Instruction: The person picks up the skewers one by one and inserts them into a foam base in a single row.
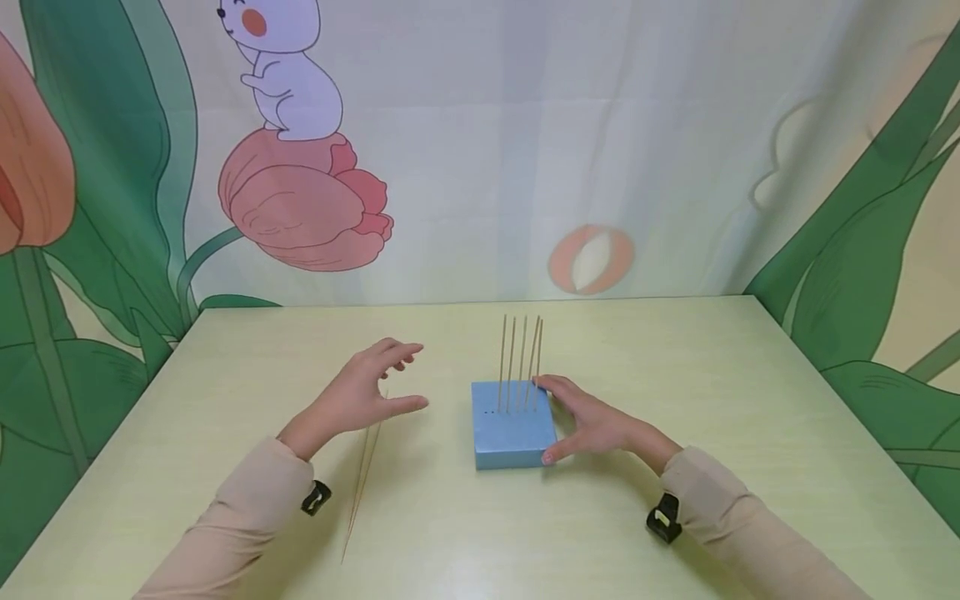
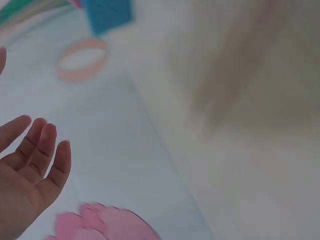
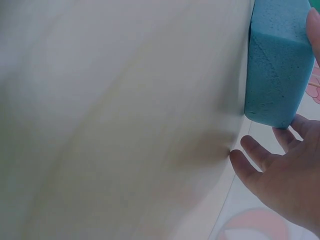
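Note:
A blue foam block (image 1: 513, 432) sits on the table with several thin bamboo skewers (image 1: 512, 358) standing in a row in its top. Small dark holes show left of the row. My right hand (image 1: 592, 417) holds the block's right side, thumb at the front corner and index finger at the back; in the right wrist view the foam block (image 3: 280, 65) lies against these fingers. To the left, my left hand (image 1: 367, 387) hovers with fingers spread and nothing between them. Beneath it, loose skewers (image 1: 362, 483) lie on the table, their far ends partly hidden by the hand.
The pale yellow-green table (image 1: 630, 350) reaches back to a printed curtain (image 1: 480, 167) with flowers and a white animal. Black wrist straps (image 1: 663, 518) hang under both sleeves.

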Demonstrator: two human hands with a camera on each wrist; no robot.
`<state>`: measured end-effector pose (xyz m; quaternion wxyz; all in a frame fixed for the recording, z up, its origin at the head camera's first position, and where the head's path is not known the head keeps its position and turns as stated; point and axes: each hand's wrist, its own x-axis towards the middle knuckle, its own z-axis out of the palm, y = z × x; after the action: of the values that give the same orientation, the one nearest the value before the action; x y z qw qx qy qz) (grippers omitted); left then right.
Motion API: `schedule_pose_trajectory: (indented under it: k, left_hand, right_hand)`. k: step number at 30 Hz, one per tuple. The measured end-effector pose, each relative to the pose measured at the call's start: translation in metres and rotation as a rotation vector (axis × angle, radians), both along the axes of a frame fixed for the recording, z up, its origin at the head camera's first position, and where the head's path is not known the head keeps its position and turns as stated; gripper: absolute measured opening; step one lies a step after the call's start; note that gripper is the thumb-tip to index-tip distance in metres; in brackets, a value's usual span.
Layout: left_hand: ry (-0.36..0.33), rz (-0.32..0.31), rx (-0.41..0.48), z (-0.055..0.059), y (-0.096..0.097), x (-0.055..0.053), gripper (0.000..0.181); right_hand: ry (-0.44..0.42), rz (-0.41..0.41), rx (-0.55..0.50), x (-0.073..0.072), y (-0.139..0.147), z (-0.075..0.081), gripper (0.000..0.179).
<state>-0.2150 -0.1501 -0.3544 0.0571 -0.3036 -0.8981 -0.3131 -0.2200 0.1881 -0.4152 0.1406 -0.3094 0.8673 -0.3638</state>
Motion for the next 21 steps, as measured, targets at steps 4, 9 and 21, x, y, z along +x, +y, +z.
schedule_pose_trajectory:
  k: [4,9,21]
  left_hand:
    - [-0.149,0.039,-0.167,-0.018,-0.033,-0.002,0.079]
    - [-0.213,0.045,-0.301,-0.035,-0.057,-0.005,0.091]
    - [-0.232,0.046,-0.526,-0.055,-0.070,-0.010,0.103]
  right_hand:
    - [-0.004,-0.006,0.002,0.000,0.000,0.000,0.105]
    - [-0.020,-0.007,0.003,0.001,-0.001,0.001,0.106]
    - [-0.024,-0.001,0.006,0.001,0.000,0.002,0.107]
